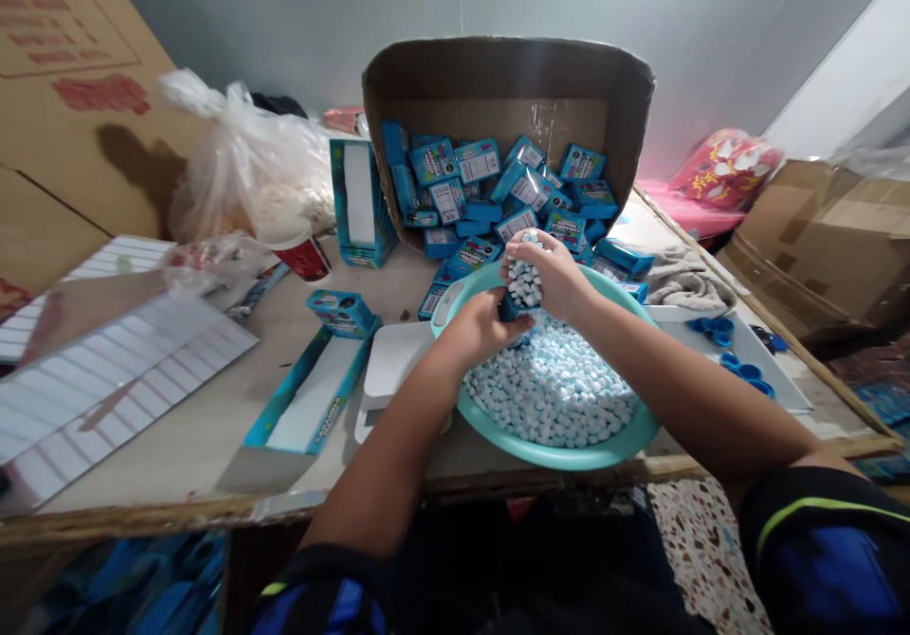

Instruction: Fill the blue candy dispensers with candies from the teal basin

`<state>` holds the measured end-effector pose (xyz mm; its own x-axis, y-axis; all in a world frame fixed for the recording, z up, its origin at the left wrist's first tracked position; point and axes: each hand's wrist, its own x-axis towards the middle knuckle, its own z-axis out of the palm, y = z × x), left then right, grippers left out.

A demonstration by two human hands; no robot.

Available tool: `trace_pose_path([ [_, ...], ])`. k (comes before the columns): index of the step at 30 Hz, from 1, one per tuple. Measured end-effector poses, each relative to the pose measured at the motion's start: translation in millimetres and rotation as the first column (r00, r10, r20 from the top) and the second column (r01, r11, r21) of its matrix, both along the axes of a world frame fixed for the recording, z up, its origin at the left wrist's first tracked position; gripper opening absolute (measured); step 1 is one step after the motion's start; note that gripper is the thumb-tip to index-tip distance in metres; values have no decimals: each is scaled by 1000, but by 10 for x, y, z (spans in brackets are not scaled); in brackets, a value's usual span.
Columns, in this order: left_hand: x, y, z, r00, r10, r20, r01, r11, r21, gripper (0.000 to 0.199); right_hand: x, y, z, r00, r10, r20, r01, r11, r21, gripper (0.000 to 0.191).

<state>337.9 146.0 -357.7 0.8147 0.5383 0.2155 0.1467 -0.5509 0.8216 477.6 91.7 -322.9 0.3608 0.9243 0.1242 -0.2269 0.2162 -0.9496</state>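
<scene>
A turquoise basin (555, 455) full of small white and pale-blue candies (561, 389) stands at the table's front edge. Over it my right hand (558, 280) is closed around a heap of candies, several of which show between the fingers and palm. Just below, my left hand (483, 327) grips a small blue box (508, 309), mostly hidden by the fingers. The two hands nearly meet, with the candies right above the box.
A carton (490, 104) on its side behind the basin holds many small blue boxes. Left of the basin are a white scale (398, 360) and a long display tray (305, 398) with one box in it. A red cup (302, 254) stands farther back. Blue scoops (743, 370) lie in a white tray at right.
</scene>
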Motion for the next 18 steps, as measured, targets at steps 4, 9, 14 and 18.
trace_pose_path([
  [4, -13, -1, 45, 999, 10, -37, -12, 999, -41, 39, -2, -13, -2, 1000, 18, 11, -18, 1000, -1, 37],
  [9, -20, 0, 67, 999, 43, -8, -43, 998, -46, 43, -25, -26, -12, 1000, -5, -1, 5, 1000, 11, 38],
  [14, -4, -37, 76, 996, 89, -18, -89, 995, -49, 45, -5, 23, -46, 1000, -19, 3, 19, 1000, 14, 37],
  [18, 9, -67, 119, 989, 114, -92, -122, 989, -86, 39, 31, 73, -73, 996, -65, -65, 62, 997, -43, 40],
])
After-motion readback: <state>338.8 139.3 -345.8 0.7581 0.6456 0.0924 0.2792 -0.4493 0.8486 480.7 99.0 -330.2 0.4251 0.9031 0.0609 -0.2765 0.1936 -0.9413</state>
